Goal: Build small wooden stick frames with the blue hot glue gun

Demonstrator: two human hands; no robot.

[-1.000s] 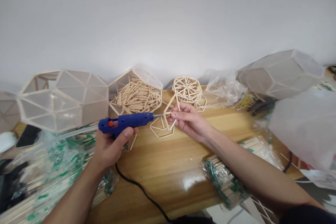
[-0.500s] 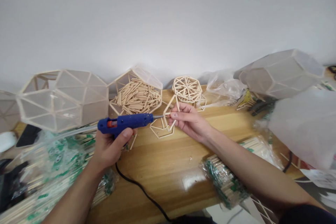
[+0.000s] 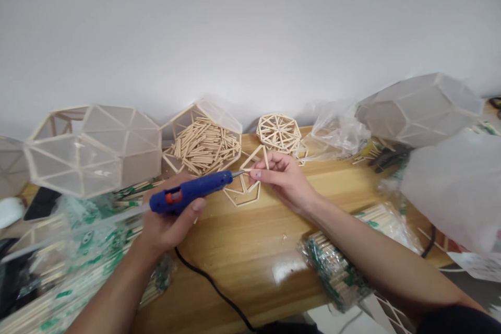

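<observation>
My left hand (image 3: 168, 224) is wrapped round a blue hot glue gun (image 3: 195, 190), a long glue stick trailing from its back end. The gun's metal nozzle points right and meets the joint of a small frame of wooden sticks (image 3: 255, 157). Between thumb and fingers, my right hand (image 3: 284, 180) pinches that stick frame; part of it is hidden behind the fingers. Just below, another flat frame of sticks (image 3: 242, 203) lies on the wooden table (image 3: 242, 250).
Behind stand a covered lantern-like frame (image 3: 97, 146), a holder heaped with short sticks (image 3: 205, 143) and a round stick lattice (image 3: 278, 133). Bagged sticks lie left (image 3: 90, 261) and right (image 3: 336, 271). A black cord (image 3: 211, 277) crosses the table. Plastic film (image 3: 336, 128) sits at the back.
My left hand has tilted the glue gun, its rear end lower and its nozzle angled slightly up. The small stick frame in my right hand has turned a little.
</observation>
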